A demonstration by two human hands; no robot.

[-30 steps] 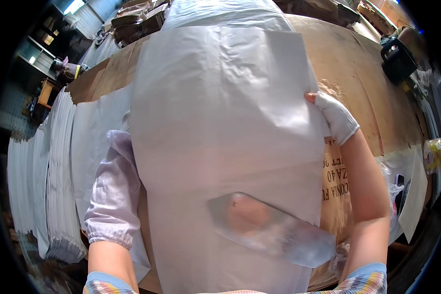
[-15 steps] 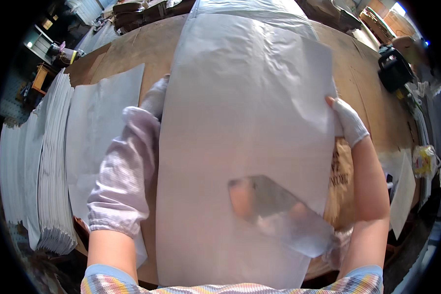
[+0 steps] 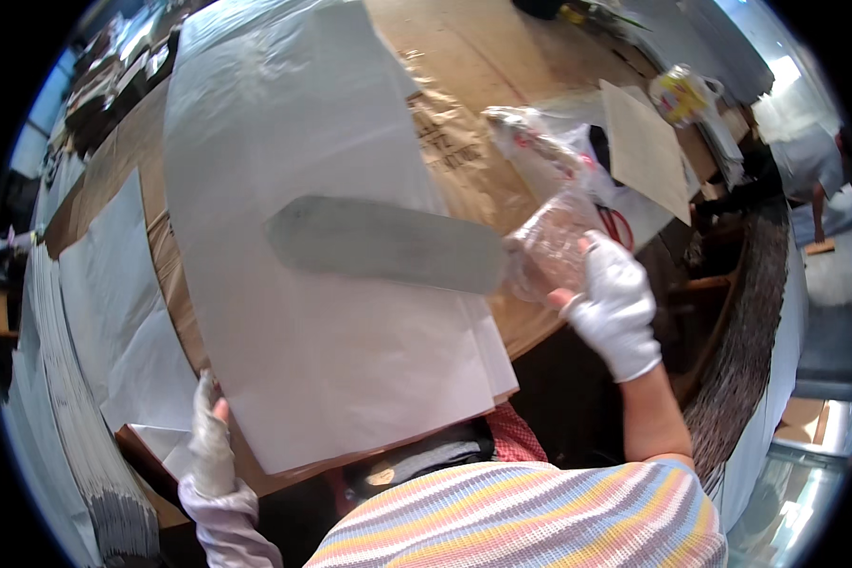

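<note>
Fingers of the right hand point(image 3: 612, 308) clasp crumpled clear plastic point(image 3: 549, 248) at the grey plate's point(image 3: 388, 244) end; the left hand point(image 3: 211, 440) meets the white sheet's point(image 3: 350, 369) edge, its grip unclear.

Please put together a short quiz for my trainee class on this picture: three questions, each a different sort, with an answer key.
1. True or false: the left hand is beside the left edge of the broad white sheet.
2. Multiple choice: what does the right hand touch?
A) the beige board
B) the clear plastic wrap
C) the tall white stack
3. Fill in the blank: the tapered end of the gray metal plate points toward the picture's ____ side.

Key: 1. True. 2. B. 3. Left.
</note>
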